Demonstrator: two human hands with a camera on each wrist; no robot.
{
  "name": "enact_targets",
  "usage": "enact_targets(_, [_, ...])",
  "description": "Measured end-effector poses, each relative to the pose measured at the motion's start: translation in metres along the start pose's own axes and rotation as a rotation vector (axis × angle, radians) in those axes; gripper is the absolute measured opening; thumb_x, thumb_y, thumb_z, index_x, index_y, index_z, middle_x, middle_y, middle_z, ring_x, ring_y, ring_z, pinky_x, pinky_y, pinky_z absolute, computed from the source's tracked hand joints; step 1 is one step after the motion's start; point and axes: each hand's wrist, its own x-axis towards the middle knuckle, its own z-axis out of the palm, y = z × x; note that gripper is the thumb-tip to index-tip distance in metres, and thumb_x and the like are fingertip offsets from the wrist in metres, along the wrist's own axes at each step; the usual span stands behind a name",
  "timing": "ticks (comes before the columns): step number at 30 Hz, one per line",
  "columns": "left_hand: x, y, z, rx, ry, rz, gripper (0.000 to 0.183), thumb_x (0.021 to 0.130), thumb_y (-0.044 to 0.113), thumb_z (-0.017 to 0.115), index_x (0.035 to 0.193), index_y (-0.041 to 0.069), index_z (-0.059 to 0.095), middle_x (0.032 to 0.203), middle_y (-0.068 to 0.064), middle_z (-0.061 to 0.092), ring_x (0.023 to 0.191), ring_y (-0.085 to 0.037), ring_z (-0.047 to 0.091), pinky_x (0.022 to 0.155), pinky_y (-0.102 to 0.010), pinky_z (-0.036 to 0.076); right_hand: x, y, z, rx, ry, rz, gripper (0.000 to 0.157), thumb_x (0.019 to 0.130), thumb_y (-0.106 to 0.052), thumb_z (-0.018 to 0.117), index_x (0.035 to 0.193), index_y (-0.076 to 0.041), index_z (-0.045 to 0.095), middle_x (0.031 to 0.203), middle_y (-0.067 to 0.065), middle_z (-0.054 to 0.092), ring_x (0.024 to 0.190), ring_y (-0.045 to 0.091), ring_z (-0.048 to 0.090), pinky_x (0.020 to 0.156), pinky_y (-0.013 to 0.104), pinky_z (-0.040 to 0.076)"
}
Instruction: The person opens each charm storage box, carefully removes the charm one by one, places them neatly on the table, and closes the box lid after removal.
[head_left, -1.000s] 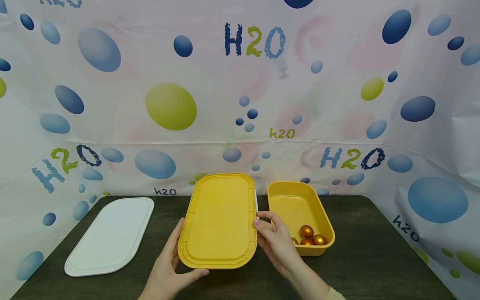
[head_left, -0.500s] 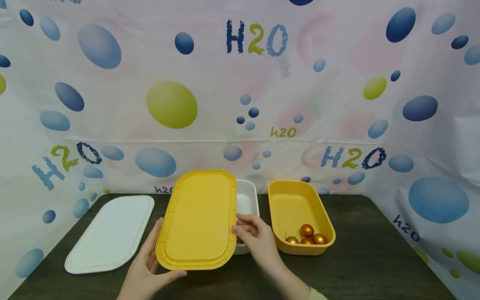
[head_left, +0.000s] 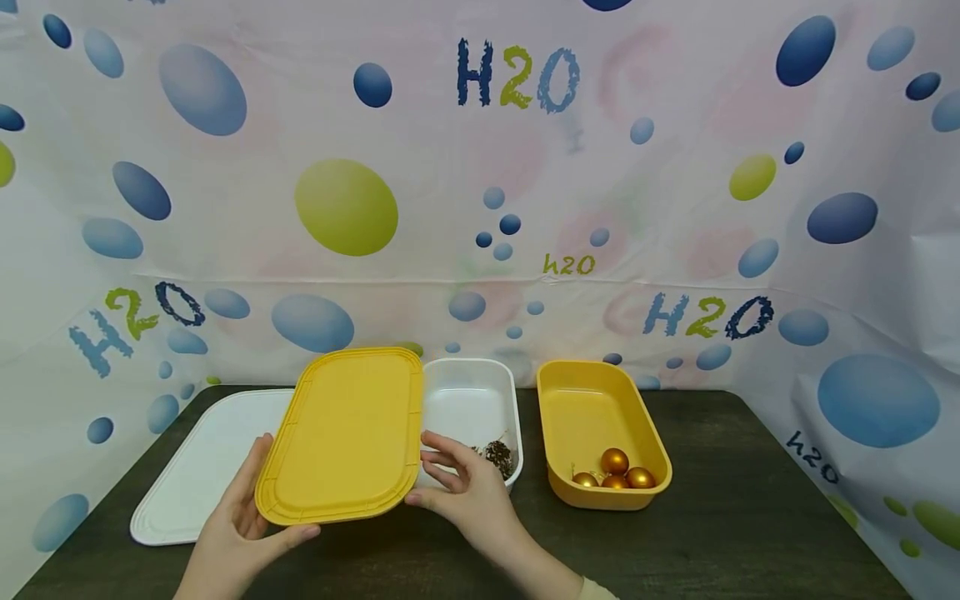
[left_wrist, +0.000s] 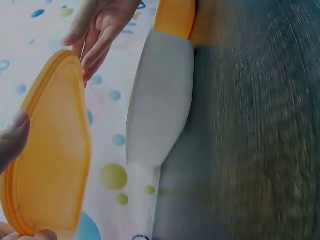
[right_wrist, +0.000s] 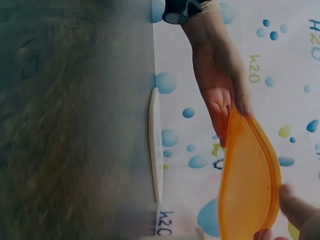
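Observation:
A yellow plastic lid (head_left: 345, 433) is held up over the table, tilted. My left hand (head_left: 238, 521) grips its lower left corner, thumb along the near edge and fingers behind. On the right edge my right hand (head_left: 472, 492) holds the lid, thumb low at the rim and fingertips higher up beside it. The left wrist view shows the lid (left_wrist: 55, 150) side-on, with the right hand (left_wrist: 102, 35) at its far end. In the right wrist view the left hand (right_wrist: 220, 75) grips the lid's (right_wrist: 247, 175) far end.
Behind the right hand stands a white box (head_left: 468, 396) with a brown pine-cone-like thing (head_left: 498, 457) inside. A yellow box (head_left: 585, 400) with several golden balls (head_left: 615, 461) stands to the right. A white lid (head_left: 191, 483) lies at left, partly covered by the yellow lid.
Both hands have carried the yellow lid left, from in front of the white box to over the white lid's right side. The white box and its contents have come into view.

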Motion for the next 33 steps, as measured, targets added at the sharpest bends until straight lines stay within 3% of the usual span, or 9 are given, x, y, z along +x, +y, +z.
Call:
enact_targets(9, [-0.001, -0.013, -0.024, 0.05, 0.045, -0.207, 0.108, 0.08, -0.007, 0.071, 0.153, 0.012, -0.006, 0.158, -0.014, -0.011, 0.114, 0.024, 0.034, 0.09, -0.008, 0.04, 0.003, 0.014, 0.023, -0.101, 0.091, -0.019, 0.032, 0.085, -0.002, 0.071, 0.115, 0.005, 0.062, 0.116, 0.016, 0.063, 0.105, 0.023, 0.063, 0.085, 0.024, 0.051])
enact_targets(17, [-0.002, -0.019, -0.035, 0.095, 0.037, -0.31, 0.104, 0.085, 0.001, 0.07, 0.151, 0.006, -0.009, 0.156, -0.018, -0.013, 0.111, 0.026, 0.033, 0.088, -0.006, 0.04, 0.0, 0.02, 0.033, -0.091, 0.061, 0.062, 0.03, 0.084, 0.003, 0.07, 0.113, 0.006, 0.064, 0.113, 0.016, 0.064, 0.105, 0.024, 0.063, 0.083, 0.023, 0.051])
enact_targets(19, [-0.002, -0.02, -0.036, 0.124, 0.039, -0.341, 0.105, 0.085, 0.004, 0.071, 0.151, 0.007, -0.01, 0.156, -0.017, -0.013, 0.125, 0.015, 0.028, 0.087, -0.005, 0.039, -0.002, 0.021, 0.035, -0.084, 0.03, 0.081, 0.033, 0.084, 0.003, 0.069, 0.116, 0.008, 0.063, 0.118, 0.018, 0.062, 0.108, 0.025, 0.061, 0.084, 0.023, 0.051])
enact_targets(21, [-0.001, -0.021, -0.035, 0.158, 0.037, -0.369, 0.106, 0.085, 0.008, 0.072, 0.151, 0.009, -0.011, 0.156, -0.016, -0.013, 0.138, -0.005, 0.021, 0.086, -0.005, 0.039, -0.004, 0.021, 0.036, -0.086, -0.001, 0.099, 0.035, 0.085, 0.002, 0.069, 0.119, 0.009, 0.061, 0.123, 0.019, 0.06, 0.111, 0.024, 0.059, 0.085, 0.023, 0.05])
enact_targets(23, [0.0, -0.022, -0.033, 0.182, 0.031, -0.39, 0.107, 0.085, 0.011, 0.073, 0.151, 0.01, -0.012, 0.156, -0.016, -0.013, 0.141, -0.027, 0.014, 0.085, -0.004, 0.039, -0.006, 0.022, 0.037, -0.1, -0.029, 0.108, 0.039, 0.086, 0.001, 0.068, 0.122, 0.009, 0.059, 0.127, 0.019, 0.058, 0.112, 0.021, 0.058, 0.086, 0.022, 0.049])
enact_targets(25, [0.0, -0.023, -0.032, 0.192, 0.024, -0.397, 0.107, 0.085, 0.012, 0.073, 0.151, 0.009, -0.013, 0.156, -0.016, -0.013, 0.139, -0.041, 0.011, 0.085, -0.004, 0.04, -0.007, 0.024, 0.037, -0.123, -0.052, 0.112, 0.041, 0.087, -0.001, 0.068, 0.125, 0.009, 0.057, 0.13, 0.018, 0.056, 0.113, 0.019, 0.058, 0.086, 0.022, 0.048])
enact_targets(29, [0.002, -0.022, -0.033, 0.248, -0.012, -0.432, 0.109, 0.086, 0.017, 0.073, 0.15, 0.008, -0.014, 0.155, -0.019, -0.015, 0.139, -0.042, 0.011, 0.088, -0.007, 0.041, -0.008, 0.026, 0.037, -0.178, -0.081, 0.095, 0.042, 0.087, 0.001, 0.066, 0.127, 0.008, 0.056, 0.131, 0.017, 0.055, 0.112, 0.017, 0.057, 0.086, 0.021, 0.048])
enact_targets(33, [0.006, -0.02, -0.034, 0.409, -0.081, -0.507, 0.114, 0.084, 0.031, 0.075, 0.149, 0.006, -0.015, 0.155, -0.024, -0.011, 0.139, -0.043, 0.014, 0.098, -0.026, 0.041, -0.008, 0.027, 0.037, -0.261, -0.107, 0.097, 0.041, 0.088, 0.001, 0.064, 0.128, 0.004, 0.057, 0.133, 0.016, 0.054, 0.111, 0.014, 0.057, 0.084, 0.019, 0.048])
